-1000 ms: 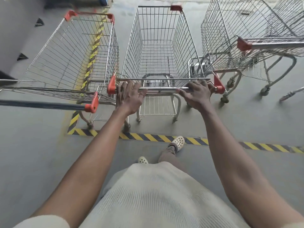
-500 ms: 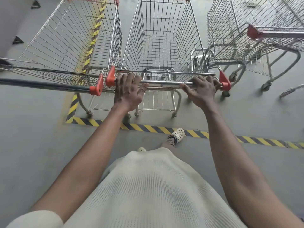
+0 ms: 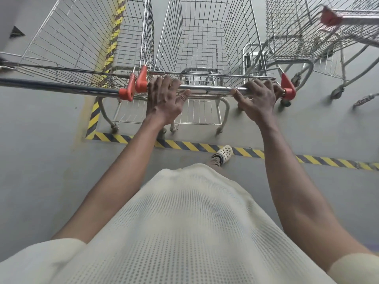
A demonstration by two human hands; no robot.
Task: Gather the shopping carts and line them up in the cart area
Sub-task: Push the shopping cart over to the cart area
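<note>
**Both hands on the middle cart, just inside the marked area**

We see the left hand (image 3: 164, 99) and the right hand (image 3: 259, 99) closed over the handle (image 3: 209, 90) of the middle cart (image 3: 205, 44), in the centre of the frame. The hands sit wide apart, each near a red end cap (image 3: 288, 87). We judge that this wide hold gives good control of direction, so the cart goes in straight. The left thumb lies stretched along the bar, and the right fingers are curled around it.

The cart stands just past the striped tape (image 3: 194, 146) that marks the cart area. The left cart (image 3: 88, 37), in the upper left, is just beside it, with their red caps almost touching, so the row is tight. The right cart (image 3: 307, 33), in the upper right, stands apart and turned at an angle. We think it needs lining up next.
</note>
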